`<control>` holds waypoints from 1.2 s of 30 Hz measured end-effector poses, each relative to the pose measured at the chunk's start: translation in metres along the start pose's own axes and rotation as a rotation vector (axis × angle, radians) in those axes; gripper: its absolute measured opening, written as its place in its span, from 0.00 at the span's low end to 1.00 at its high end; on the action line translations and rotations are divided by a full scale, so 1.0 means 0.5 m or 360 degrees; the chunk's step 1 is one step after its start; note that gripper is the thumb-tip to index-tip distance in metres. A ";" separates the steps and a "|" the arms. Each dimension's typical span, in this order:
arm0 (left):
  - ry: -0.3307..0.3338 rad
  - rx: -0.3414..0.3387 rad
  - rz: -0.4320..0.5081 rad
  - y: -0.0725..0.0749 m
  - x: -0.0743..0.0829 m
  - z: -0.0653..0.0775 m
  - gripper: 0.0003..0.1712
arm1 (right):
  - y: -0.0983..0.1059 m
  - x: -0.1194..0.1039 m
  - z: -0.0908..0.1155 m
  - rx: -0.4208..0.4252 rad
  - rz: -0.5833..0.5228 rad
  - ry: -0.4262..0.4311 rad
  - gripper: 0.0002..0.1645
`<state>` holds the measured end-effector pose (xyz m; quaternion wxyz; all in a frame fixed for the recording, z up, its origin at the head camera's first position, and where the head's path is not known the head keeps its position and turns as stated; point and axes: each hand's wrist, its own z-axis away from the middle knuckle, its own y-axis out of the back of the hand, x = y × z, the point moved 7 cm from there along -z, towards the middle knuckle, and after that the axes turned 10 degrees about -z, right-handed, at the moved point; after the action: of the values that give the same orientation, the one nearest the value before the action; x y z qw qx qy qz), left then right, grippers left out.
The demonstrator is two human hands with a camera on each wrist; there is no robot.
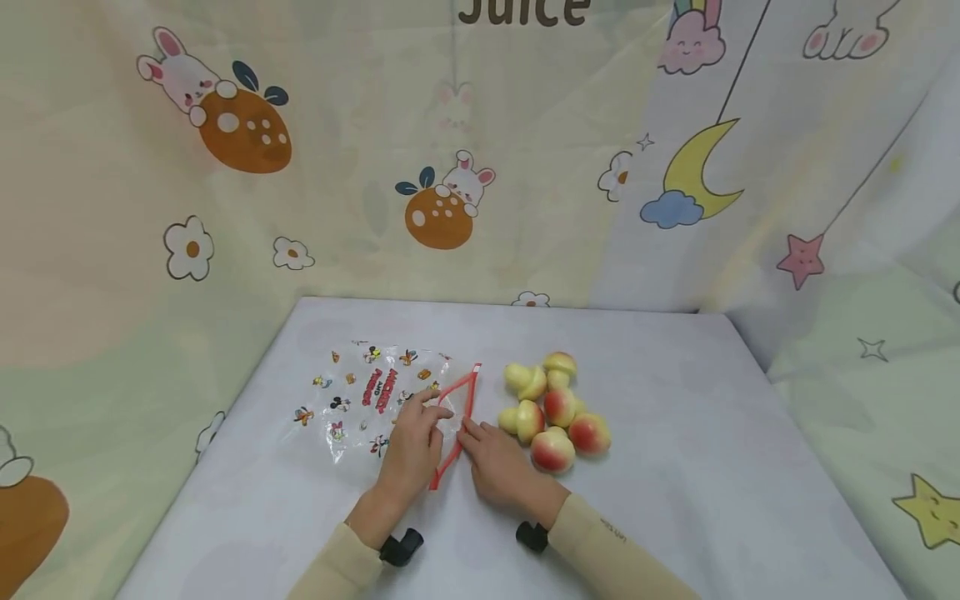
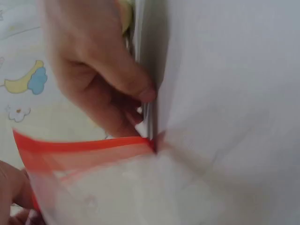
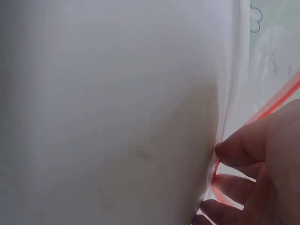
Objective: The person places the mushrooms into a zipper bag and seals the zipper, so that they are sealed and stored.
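Note:
A clear plastic zip bag printed with cartoon figures lies flat left of the table's middle. Its red-edged mouth faces right, with the two red strips spread apart. My left hand rests over the bag and pinches the upper red strip. From the right, my right hand holds the other red strip; thumb and fingertips meet on it in the right wrist view. Just beyond the right hand lie several mushroom-shaped pieces, pale yellow with red-blushed caps.
A white cloth covers the table. Behind and beside it hangs a curtain printed with rabbits, flowers, a moon and stars. A black band sits at the left wrist and another at the right.

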<state>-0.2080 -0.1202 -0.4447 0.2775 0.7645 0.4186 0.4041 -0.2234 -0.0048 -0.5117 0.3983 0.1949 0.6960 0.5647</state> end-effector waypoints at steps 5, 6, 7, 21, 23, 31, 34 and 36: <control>0.0063 -0.0082 -0.0305 0.015 -0.024 -0.017 0.18 | 0.001 0.001 -0.004 -0.0003 0.0030 -0.0006 0.27; 0.0089 -0.0097 -0.0342 0.017 -0.032 -0.019 0.20 | 0.001 0.000 -0.004 -0.0008 0.0031 -0.0010 0.26; 0.0110 -0.0104 -0.0363 0.018 -0.039 -0.021 0.21 | 0.001 0.001 -0.003 -0.0015 0.0034 -0.0014 0.26; 0.0155 0.0190 0.0263 0.035 -0.064 -0.049 0.22 | -0.009 0.010 -0.003 -0.0078 -0.0064 -0.0083 0.29; 0.0187 0.0184 0.0305 0.020 -0.071 -0.047 0.23 | -0.011 0.013 -0.002 -0.0088 -0.0128 -0.0092 0.30; 0.0341 0.0114 0.0427 -0.021 -0.089 -0.046 0.22 | 0.028 0.008 0.034 0.0052 -0.0526 -0.0097 0.33; 0.0344 0.0122 0.0460 -0.028 -0.091 -0.048 0.22 | 0.076 0.008 0.068 0.0312 -0.0667 -0.0050 0.29; 0.0331 0.0125 0.0498 -0.034 -0.090 -0.051 0.22 | 0.114 0.018 0.097 0.0565 -0.0697 -0.0022 0.25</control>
<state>-0.2512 -0.1488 -0.4617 0.1364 0.7847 0.3363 0.5025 -0.2013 0.0487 -0.4631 0.4753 0.1104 0.8068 0.3331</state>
